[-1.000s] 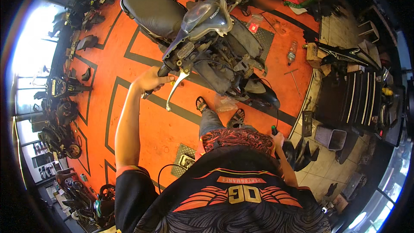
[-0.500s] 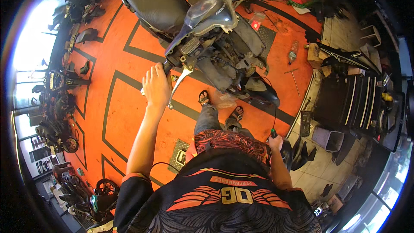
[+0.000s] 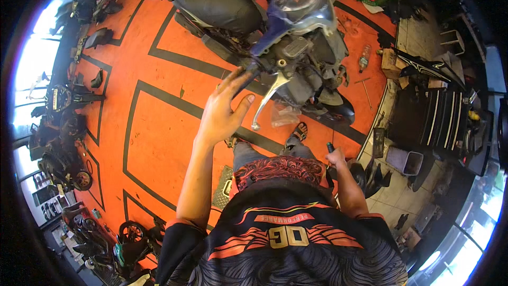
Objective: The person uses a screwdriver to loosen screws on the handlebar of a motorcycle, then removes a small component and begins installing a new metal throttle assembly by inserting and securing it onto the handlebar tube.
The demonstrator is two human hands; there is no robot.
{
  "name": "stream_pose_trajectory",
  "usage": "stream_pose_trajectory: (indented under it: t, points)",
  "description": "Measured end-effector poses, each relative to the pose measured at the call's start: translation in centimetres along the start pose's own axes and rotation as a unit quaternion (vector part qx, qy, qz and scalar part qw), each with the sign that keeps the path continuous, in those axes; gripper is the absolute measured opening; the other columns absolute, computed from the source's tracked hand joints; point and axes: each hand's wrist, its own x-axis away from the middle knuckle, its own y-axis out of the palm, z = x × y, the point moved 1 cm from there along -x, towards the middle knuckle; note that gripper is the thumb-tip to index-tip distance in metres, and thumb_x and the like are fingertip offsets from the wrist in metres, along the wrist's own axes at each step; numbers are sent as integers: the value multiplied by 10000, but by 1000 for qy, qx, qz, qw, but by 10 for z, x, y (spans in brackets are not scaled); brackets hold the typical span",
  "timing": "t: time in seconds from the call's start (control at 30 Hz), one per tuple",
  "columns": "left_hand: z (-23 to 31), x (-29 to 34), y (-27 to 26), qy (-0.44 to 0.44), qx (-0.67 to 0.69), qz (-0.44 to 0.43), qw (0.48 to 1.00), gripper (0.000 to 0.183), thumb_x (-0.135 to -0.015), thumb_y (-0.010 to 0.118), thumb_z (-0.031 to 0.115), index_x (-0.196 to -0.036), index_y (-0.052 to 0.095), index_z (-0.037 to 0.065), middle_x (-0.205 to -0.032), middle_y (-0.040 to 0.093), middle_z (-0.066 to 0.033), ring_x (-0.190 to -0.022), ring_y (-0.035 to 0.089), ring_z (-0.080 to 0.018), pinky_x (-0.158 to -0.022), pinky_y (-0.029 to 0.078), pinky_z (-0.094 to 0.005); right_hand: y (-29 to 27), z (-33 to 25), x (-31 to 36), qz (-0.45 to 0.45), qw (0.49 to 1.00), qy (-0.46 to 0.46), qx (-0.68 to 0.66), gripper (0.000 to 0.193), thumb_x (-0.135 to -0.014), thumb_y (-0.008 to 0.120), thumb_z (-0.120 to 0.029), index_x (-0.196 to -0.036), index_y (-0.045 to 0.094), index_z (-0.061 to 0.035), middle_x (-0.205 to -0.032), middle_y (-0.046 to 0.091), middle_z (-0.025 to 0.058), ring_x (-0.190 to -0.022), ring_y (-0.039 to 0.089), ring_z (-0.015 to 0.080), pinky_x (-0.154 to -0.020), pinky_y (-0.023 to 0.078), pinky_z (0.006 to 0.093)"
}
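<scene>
While left hand [image 3: 221,116], thumb spread, touches black grip [image 3: 251,75], right hand [image 3: 336,157] clasps green handle [image 3: 330,147], curved metal lever [image 3: 269,97]

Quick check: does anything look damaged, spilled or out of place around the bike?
The blue-and-black motorcycle looks partly stripped at the front, its inner parts exposed. A crumpled clear plastic sheet and a thin metal T-handle tool lie loose nearby on the orange floor, where feet could catch them. No obvious spill stands out.
</scene>
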Motion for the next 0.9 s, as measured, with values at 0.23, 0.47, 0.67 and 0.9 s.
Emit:
stream_pose_trajectory:
  t: [0.23, 0.47, 0.67, 0.9]
  points:
    - [-149, 131, -32, -209, 393, -21, 895, 308, -974, 589, 146, -1203, 573, -59, -1140, 667, -165, -1070, 642, -224, -874, 510, -340, 74, -229, 70, -121, 979, -146, 78, 516, -829, 639, -222, -1288, 523, -17, -1034, 684, 237, -701, 673, 297, -587, 538, 420]
    - [-383, 477, -29, -755, 269, 89, 591, 170, -960, 540, 226, -903, 591, 75, -781, 592, -51, -629, 540, -186, -547, 418, -312, 215, -427, 141, -140, 915, -341, 162, 357, -806, 648, -270, -1089, 645, -52, -1009, 693, 208, -933, 675, 374, -792, 535, 464]
    - [-423, 573, -69, -707, 335, 59, 620, 196, -978, 532, 215, -970, 623, 42, -800, 639, -62, -630, 562, -157, -509, 410, -302, 200, -545, 169, -109, 941, -299, 116, 433, -833, 585, -204, -1205, 570, 16, -1023, 686, 229, -958, 678, 361, -814, 543, 462]
    - [-442, 377, -68, -657, 286, -59, 695, 266, -1010, 525, 242, -1165, 573, 32, -1015, 676, -91, -870, 674, -206, -677, 506, -327, 196, -586, 58, -84, 988, -47, -124, 413, -898, 493, -303, -1094, 670, 14, -1172, 654, 224, -1077, 648, 350, -862, 516, 458]
